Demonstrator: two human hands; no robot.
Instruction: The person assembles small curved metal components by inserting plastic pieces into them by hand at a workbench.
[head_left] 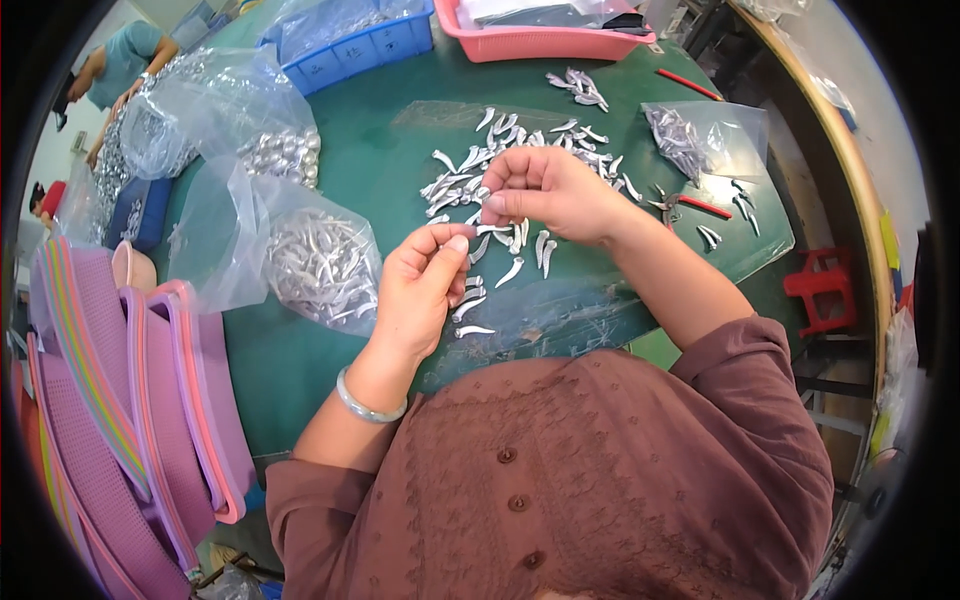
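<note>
Thumb and fingertips of my left hand (425, 285) are pinched together, with a small curved silver metal piece (493, 230) at their tips. My right hand (550, 190) is just above and to the right, its thumb and fingers closed in a pinch. A silvery bit shows at those fingertips, too small to make out. Under and around both hands, many loose horn-shaped silver pieces (455, 185) are spread on the green table (365, 150). Several more lie singly nearer to me, below the hands.
Left stands a clear bag of silver pieces (320, 260), with another bag (280, 150) behind. A blue crate (360, 50) and pink basket (540, 43) line the back. Right are a small bag (680, 140) and red-handled pliers (700, 207). Purple baskets (180, 400) crowd the left edge.
</note>
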